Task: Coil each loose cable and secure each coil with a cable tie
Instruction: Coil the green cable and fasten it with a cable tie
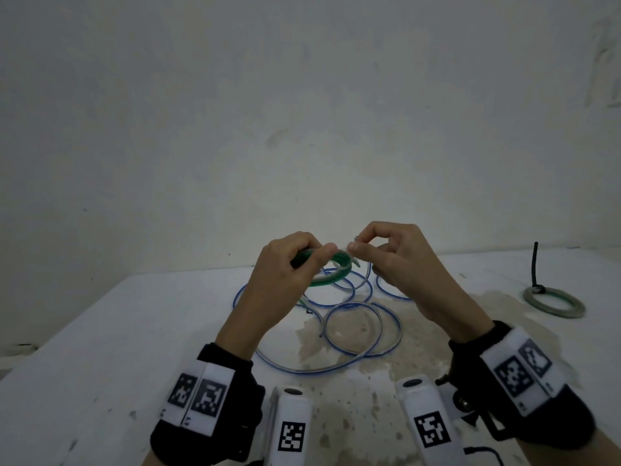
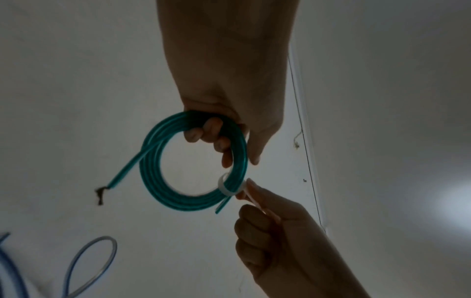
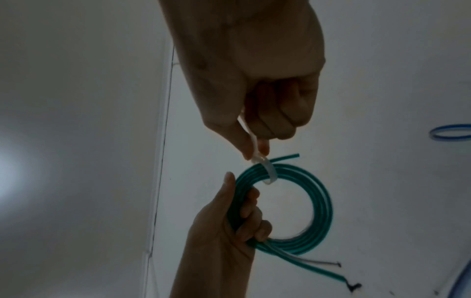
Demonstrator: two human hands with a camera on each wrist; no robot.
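1. Pale and stained, a white table (image 1: 141,331) is seen from above, backed by a bare white wall (image 1: 302,95).
2. Nearest the viewer, two wrists are shown wrapped in black bands (image 1: 215,408) with black-and-white square markers.
3. Just beyond the wrists, a loose blue-edged cable (image 1: 363,331) is spread over the table in several open loops, under and between the raised hands.
4. Above those loops, the left hand (image 1: 285,274) is held off the table. Its fingers are curled round one side of a green cable coil (image 2: 193,161), with the thumb laid along the outer edge, so the coil is gripped firmly.
5. Two loose ends of the green cable are seen trailing from the coil; one has a dark frayed tip.
6. A translucent white cable tie (image 2: 226,186) is looped round the coil's strands, on the side away from the left hand's grip.
7. The tail of the tie is pinched between the thumb and forefinger of the right hand (image 1: 400,260); the other fingers are curled in toward the palm.
8. Farther off, to the right on the table, a grey-green coil (image 1: 554,302) is seen lying flat, bound by a dark tie (image 1: 535,267) whose tail stands upright.
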